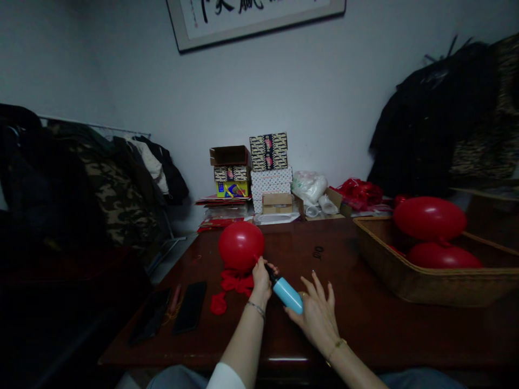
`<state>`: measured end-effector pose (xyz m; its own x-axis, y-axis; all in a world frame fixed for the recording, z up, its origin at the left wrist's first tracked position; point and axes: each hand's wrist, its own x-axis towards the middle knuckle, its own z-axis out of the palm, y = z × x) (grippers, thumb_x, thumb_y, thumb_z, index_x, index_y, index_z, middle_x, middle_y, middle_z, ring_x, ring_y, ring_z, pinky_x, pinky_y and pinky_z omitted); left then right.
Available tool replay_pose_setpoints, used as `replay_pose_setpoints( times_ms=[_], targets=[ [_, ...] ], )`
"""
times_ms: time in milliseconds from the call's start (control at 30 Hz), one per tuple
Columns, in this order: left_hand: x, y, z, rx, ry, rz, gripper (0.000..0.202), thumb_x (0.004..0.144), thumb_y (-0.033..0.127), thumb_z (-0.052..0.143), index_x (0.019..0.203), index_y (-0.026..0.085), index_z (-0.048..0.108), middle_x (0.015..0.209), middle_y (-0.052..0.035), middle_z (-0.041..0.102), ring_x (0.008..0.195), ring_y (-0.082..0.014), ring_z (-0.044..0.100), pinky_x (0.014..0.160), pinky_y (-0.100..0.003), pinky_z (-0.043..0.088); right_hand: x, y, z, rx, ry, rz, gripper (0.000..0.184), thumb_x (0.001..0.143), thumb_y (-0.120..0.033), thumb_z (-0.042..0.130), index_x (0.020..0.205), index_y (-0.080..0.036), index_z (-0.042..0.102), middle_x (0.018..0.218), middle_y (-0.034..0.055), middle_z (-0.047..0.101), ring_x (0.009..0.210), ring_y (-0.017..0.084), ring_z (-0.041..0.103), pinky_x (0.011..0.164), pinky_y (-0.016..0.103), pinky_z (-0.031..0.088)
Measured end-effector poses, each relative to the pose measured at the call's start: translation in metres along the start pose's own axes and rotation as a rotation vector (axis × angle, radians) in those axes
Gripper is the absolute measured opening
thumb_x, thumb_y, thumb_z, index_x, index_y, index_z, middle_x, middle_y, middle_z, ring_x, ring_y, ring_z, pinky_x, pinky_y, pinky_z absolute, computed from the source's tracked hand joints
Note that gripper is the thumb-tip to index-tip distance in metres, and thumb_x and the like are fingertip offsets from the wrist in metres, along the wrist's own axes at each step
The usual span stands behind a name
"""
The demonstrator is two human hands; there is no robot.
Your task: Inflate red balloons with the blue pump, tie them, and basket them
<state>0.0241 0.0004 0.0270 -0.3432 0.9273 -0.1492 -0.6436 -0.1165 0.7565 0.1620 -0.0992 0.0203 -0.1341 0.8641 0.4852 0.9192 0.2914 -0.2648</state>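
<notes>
A round, inflated red balloon (241, 246) sits over the dark table, its neck at the black nozzle of a light-blue hand balloon pump (287, 295). My left hand (263, 278) is closed around the balloon's neck and the nozzle end. At the pump's other end is my right hand (318, 310), its fingers spread and its palm and thumb against the blue body. Several uninflated red balloons (233, 282) lie beside my left wrist, below the inflated one.
Two phone-like dark slabs (190, 307) lie at the table's left. A wicker basket (413, 283) with inflated red balloons (430, 219) stands at the right. Boxes (271, 186) and plastic bags (310, 186) line the back edge. A small black loop (318, 252) lies mid-table.
</notes>
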Motion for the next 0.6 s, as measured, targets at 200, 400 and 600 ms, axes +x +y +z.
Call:
replay_pose_setpoints(
  times_ms=[200, 400, 600],
  targets=[
    [-0.003, 0.002, 0.001, 0.009, 0.013, -0.02, 0.023, 0.086, 0.034, 0.05, 0.071, 0.018, 0.043, 0.049, 0.0021, 0.049, 0.042, -0.0117, 0.051, 0.044, -0.022, 0.041, -0.004, 0.001, 0.004, 0.002, 0.011, 0.003, 0.036, 0.076, -0.05, 0.052, 0.088, -0.02, 0.068, 0.13, 0.0101, 0.053, 0.135, 0.032, 0.023, 0.109, 0.055, 0.003],
    [-0.003, 0.001, 0.003, 0.0, 0.027, -0.036, 0.021, 0.087, 0.029, 0.048, 0.07, 0.018, 0.043, 0.05, 0.0016, 0.049, 0.043, -0.0115, 0.051, 0.045, -0.022, 0.042, -0.008, 0.003, 0.003, -0.014, 0.016, 0.011, 0.037, 0.076, -0.05, 0.052, 0.09, -0.02, 0.068, 0.13, 0.01, 0.053, 0.135, 0.031, 0.024, 0.11, 0.054, 0.003],
    [-0.002, -0.002, 0.005, -0.016, 0.038, -0.033, 0.026, 0.083, 0.035, 0.056, 0.068, 0.018, 0.043, 0.051, 0.0017, 0.049, 0.043, -0.0112, 0.052, 0.046, -0.022, 0.042, -0.011, 0.006, 0.004, -0.027, 0.022, 0.004, 0.036, 0.075, -0.049, 0.055, 0.092, -0.02, 0.068, 0.131, 0.0089, 0.052, 0.135, 0.031, 0.024, 0.11, 0.054, 0.003]
  ],
)
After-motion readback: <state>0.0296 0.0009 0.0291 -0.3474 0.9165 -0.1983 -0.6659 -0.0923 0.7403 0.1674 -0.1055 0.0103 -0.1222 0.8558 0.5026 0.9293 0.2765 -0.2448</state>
